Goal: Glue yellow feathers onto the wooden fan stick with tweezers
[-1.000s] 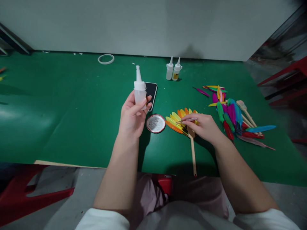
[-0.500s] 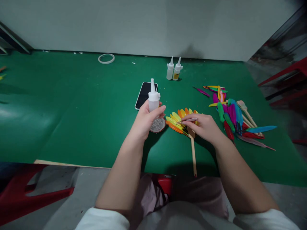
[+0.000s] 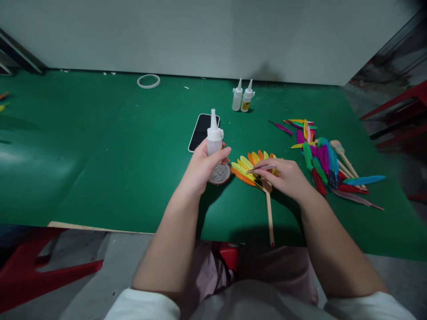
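Note:
My left hand (image 3: pixel 203 169) is wrapped round a white glue bottle (image 3: pixel 214 135), held upright with its nozzle up. Just below that hand lies a round dish (image 3: pixel 220 174) of small clear pieces, partly covered by my fingers. In a pinch, my right hand (image 3: pixel 280 175) holds thin tweezers (image 3: pixel 265 168), their tips over a fan of yellow and orange feathers (image 3: pixel 245 165). The fan spreads around the head of a wooden spoon (image 3: pixel 269 213), whose handle points toward me.
A phone (image 3: pixel 199 132) lies behind my left hand. Two more glue bottles (image 3: pixel 242 98) stand farther back, a white ring (image 3: pixel 148 81) at back left. Right of my right hand are loose coloured feathers (image 3: pixel 322 162) and wooden spoons (image 3: pixel 345 158).

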Tool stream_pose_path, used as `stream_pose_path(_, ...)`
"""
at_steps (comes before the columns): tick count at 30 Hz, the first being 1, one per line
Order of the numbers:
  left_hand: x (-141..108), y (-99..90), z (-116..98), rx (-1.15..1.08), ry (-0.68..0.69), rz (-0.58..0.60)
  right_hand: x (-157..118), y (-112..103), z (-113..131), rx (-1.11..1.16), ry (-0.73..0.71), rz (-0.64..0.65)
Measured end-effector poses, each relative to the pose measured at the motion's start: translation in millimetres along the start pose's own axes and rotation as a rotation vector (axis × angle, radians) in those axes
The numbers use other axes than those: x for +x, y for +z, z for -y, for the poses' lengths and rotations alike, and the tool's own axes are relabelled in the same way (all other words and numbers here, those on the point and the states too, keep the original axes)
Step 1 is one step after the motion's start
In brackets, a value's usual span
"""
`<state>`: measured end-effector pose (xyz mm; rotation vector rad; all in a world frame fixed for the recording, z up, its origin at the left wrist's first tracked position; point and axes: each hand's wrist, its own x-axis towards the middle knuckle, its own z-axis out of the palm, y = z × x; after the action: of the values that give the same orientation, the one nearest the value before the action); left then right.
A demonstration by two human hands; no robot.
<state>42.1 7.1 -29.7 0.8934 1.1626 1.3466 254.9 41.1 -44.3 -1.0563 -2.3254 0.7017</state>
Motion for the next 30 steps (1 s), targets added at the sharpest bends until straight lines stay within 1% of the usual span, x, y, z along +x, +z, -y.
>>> stream_pose_path(30,0.1,-2.7,-1.6,-0.001,0.017,0.007,-3.0,-5.0,-0.1,-0.004,-0.039,-0.028)
